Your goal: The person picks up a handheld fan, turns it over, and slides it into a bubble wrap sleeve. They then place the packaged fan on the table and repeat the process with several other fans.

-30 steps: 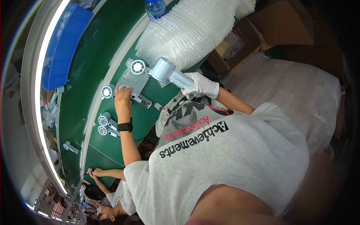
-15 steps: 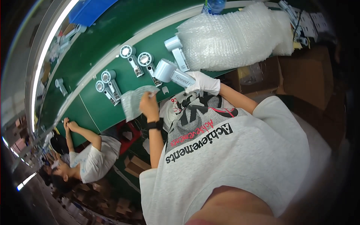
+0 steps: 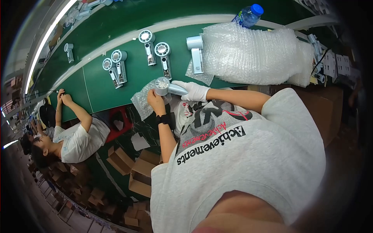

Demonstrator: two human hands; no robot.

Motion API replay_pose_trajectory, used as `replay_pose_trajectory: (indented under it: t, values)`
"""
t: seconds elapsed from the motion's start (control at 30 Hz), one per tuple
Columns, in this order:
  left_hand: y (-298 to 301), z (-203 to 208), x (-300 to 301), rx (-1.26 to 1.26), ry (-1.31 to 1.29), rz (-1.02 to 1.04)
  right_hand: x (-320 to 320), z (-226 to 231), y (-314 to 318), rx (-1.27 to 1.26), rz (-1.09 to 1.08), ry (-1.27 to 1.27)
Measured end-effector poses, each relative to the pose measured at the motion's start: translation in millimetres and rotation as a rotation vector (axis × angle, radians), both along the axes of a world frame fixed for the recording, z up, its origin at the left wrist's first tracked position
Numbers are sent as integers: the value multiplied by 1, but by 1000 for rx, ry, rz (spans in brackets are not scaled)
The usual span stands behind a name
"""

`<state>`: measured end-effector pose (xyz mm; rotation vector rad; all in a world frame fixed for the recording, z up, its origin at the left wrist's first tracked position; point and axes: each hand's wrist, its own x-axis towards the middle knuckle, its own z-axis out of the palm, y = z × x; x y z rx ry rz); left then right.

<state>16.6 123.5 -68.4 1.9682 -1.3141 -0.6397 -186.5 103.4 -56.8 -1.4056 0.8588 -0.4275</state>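
In my white-gloved right hand (image 3: 195, 91) is a light-blue handheld fan (image 3: 176, 89), gripped by its handle at the table's near edge. Its round grille end points toward my bare left hand (image 3: 156, 102), whose fingers close on a clear bubble-wrap bag (image 3: 142, 104). The bag lies beside and partly behind the fan's head; whether the head is inside it I cannot tell. Another handheld fan (image 3: 197, 58) rests beyond my right hand, on a flat bubble-wrap piece (image 3: 199, 74).
Several fans with open handles, one here (image 3: 162, 50), lie on the green table (image 3: 97, 91). A big bubble-wrap stack (image 3: 260, 54) fills the right side, a blue-capped bottle (image 3: 250, 16) behind it. At left sits a co-worker (image 3: 79, 143). Cardboard boxes (image 3: 140, 174) stand below.
The fan has turned so its grille shows, and its head has come down beside the bag at my left hand. My view has shifted, revealing more of the bottle.
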Motion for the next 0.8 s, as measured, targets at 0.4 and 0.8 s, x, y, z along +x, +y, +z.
replay_pose_trajectory:
  t: [0.4, 0.8]
  values:
    - [-2, 60, -10, -159, -397, -77, 74, 45, -45, -400, 465, 506]
    - [43, 104, -47, -328, -217, 304, 76, 90, -31, 670, 132, -107]
